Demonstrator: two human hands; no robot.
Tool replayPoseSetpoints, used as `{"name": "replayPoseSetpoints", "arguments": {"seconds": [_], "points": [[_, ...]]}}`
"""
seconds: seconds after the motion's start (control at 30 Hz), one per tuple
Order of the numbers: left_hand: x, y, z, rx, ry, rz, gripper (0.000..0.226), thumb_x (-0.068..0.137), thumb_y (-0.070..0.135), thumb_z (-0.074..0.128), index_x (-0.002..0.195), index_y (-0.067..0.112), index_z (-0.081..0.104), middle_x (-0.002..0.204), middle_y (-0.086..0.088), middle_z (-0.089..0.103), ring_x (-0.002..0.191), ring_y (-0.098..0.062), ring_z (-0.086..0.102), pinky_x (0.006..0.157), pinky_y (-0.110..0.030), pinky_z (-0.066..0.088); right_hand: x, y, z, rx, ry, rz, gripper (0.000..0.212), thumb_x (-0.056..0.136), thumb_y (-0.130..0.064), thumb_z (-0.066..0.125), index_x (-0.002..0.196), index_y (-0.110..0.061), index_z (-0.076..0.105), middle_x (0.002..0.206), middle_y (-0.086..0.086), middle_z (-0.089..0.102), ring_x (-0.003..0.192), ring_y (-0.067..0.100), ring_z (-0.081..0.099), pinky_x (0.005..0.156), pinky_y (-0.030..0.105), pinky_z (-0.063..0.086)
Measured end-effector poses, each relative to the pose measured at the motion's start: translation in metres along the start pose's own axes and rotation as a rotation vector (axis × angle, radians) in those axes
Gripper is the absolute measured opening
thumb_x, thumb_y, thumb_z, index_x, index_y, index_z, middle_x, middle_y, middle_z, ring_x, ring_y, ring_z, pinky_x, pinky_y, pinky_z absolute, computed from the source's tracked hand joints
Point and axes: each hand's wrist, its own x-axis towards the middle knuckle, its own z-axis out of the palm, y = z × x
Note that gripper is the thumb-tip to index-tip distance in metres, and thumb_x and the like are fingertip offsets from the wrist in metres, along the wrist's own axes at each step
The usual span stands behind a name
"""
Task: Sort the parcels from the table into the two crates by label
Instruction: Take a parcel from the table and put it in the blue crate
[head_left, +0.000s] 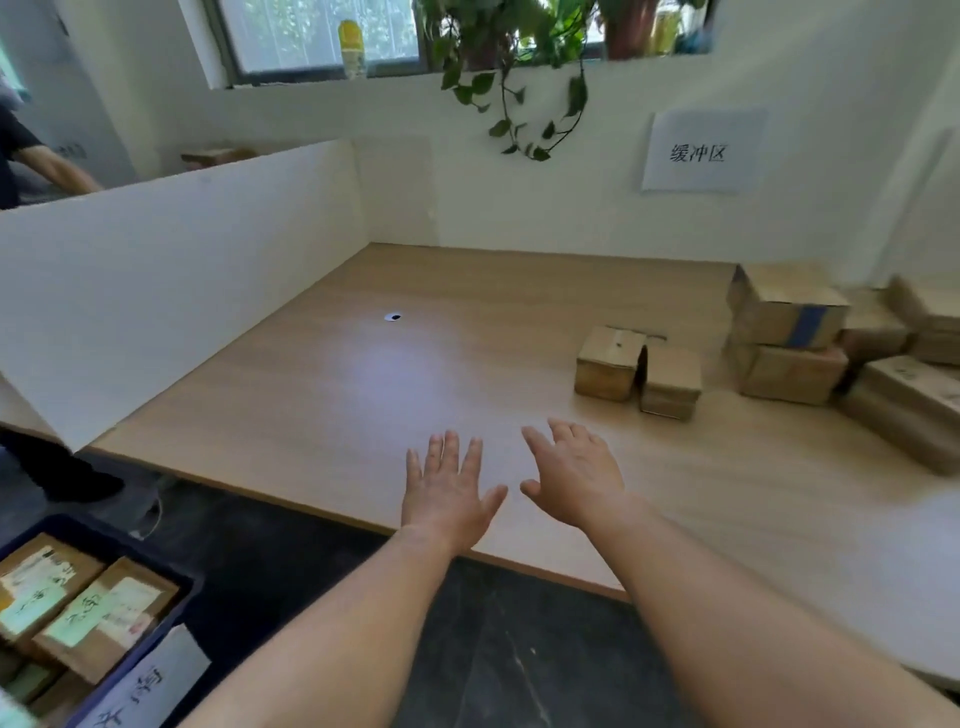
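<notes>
Left hand (448, 491) and right hand (575, 480) are held empty, fingers splayed; parcels (608, 364) at the table's (415, 374) right could be missorted, labels unseen.

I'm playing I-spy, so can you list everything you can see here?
table: one, light wood, middle
parcels on the table: about seven, brown, right side; farthest blurred
crate: one, dark blue, floor, bottom left
parcels in the crate: at least two, brown, green-and-white labels
divider board: one, white, table's left side
wall sign: one, white, above the parcels
plant: at least one, green, windowsill
bottle: one, yellow, windowsill
left grip: one, bare, open, over table's near edge
right grip: one, bare, open, beside it
</notes>
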Motion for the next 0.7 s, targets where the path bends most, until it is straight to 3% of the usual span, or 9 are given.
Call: {"name": "replayPoseSetpoints", "arguments": {"seconds": [0.4, 0.7], "points": [[0.043, 0.127, 0.002, 0.018, -0.024, 0.19, 0.069, 0.101, 0.056, 0.016, 0.154, 0.023, -0.013, 0.162, -0.008, -0.017, 0.148, -0.025, -0.018, 0.12, -0.046, -0.008, -0.019, 0.135, 0.012, 0.031, -0.035, 0.213, 0.065, 0.097, -0.044, 0.047, 0.151, -0.02, 0.02, 0.159, 0.015, 0.016, 0.143, 0.032, 0.023, 0.113, 0.04, 0.025], [0.13, 0.203, 0.016, -0.14, -0.111, 0.32, 0.069, 0.102, 0.052, 0.023, 0.155, 0.02, -0.006, 0.163, -0.008, -0.009, 0.15, -0.022, -0.009, 0.121, -0.038, 0.001, 0.011, 0.225, 0.028, 0.039, -0.108, 0.409, 0.067, 0.097, -0.043, 0.045, 0.152, -0.019, 0.018, 0.159, 0.013, 0.017, 0.141, 0.031, 0.027, 0.111, 0.04, 0.027]]}}
